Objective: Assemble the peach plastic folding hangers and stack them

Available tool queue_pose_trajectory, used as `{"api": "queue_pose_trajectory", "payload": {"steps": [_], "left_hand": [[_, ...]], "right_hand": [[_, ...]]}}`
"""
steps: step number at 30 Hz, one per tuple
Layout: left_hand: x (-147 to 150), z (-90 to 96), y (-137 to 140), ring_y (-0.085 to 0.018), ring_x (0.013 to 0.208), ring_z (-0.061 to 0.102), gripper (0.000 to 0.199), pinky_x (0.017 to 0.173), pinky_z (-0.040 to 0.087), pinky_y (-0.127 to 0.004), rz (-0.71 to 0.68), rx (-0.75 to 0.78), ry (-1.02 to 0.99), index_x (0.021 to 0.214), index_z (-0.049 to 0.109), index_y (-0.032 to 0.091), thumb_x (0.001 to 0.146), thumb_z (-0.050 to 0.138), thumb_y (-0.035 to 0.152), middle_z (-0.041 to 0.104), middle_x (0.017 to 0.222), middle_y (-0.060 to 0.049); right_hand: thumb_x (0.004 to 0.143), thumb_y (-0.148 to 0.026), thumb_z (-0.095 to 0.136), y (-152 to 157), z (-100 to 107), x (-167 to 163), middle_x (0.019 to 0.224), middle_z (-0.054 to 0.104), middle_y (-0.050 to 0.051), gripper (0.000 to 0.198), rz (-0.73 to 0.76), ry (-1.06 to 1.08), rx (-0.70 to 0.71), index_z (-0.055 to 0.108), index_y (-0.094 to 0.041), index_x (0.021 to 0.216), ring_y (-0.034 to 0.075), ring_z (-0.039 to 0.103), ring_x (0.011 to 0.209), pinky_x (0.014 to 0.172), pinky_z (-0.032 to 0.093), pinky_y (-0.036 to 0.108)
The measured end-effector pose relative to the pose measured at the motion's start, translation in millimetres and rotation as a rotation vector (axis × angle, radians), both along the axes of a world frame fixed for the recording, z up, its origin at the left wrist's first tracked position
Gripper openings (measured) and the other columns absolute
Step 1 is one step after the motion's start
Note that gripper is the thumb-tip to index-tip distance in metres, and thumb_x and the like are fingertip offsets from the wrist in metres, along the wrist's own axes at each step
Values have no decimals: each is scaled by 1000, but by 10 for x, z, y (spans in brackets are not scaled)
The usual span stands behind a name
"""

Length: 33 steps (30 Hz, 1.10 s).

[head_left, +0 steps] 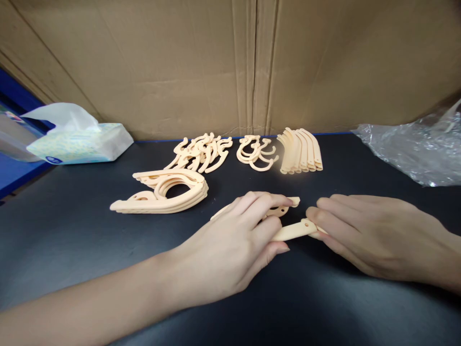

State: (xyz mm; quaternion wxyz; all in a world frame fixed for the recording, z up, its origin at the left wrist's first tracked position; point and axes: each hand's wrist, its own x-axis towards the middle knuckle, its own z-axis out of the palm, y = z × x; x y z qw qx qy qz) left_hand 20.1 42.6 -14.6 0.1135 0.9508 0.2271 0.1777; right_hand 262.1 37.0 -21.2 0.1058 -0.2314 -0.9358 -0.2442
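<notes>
My left hand [237, 240] is closed on a cream plastic hanger arm [291, 232], thumb below and fingers above. A small round hole shows near the arm's right end. That end meets the closed fingertips of my right hand [374, 235], where a bit of another cream piece [321, 229] peeks out; the rest of it is hidden by the fingers. Beneath the left fingers lies a further cream hanger part [279, 211] with holes, mostly covered. To the left of that hand rests a stack of folded cream hangers [158, 206].
Along the back lie a heap of curved cream pieces [201, 151], several cream hooks [257, 154] and a row of cream hanger arms [300, 151]. A tissue pack [82, 142] stands at left, clear plastic wrap [406, 149] at right. Cardboard [180, 62] walls the rear of the black table [72, 230].
</notes>
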Motion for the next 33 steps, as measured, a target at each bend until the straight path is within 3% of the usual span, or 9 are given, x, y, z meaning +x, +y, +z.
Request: {"api": "queue_pose_trajectory", "payload": {"steps": [9, 21, 33], "left_hand": [[-2, -11, -15, -23, 131, 40, 19, 108, 39, -37, 13, -28, 26, 100, 57, 12, 98, 43, 24, 47, 136, -15], [30, -12, 12, -23, 130, 40, 19, 108, 39, -38, -31, -35, 34, 98, 57, 14, 98, 42, 25, 49, 133, -15], [25, -1, 9, -25, 129, 42, 18, 107, 40, -39, -32, -30, 22, 97, 57, 13, 97, 43, 24, 50, 131, -16]], "right_hand": [[98, -34, 34, 0, -5, -4, 62, 49, -1, 34, -39, 113, -10, 55, -18, 76, 14, 42, 52, 54, 28, 28], [95, -31, 42, -5, 6, 8, 60, 50, -2, 27, -31, 237, -129, 59, -19, 77, 12, 44, 51, 51, 29, 26], [95, -34, 41, -11, -21, 8, 58, 51, -2, 31, -74, 223, -66, 59, -19, 74, 12, 45, 50, 50, 27, 27]]}}
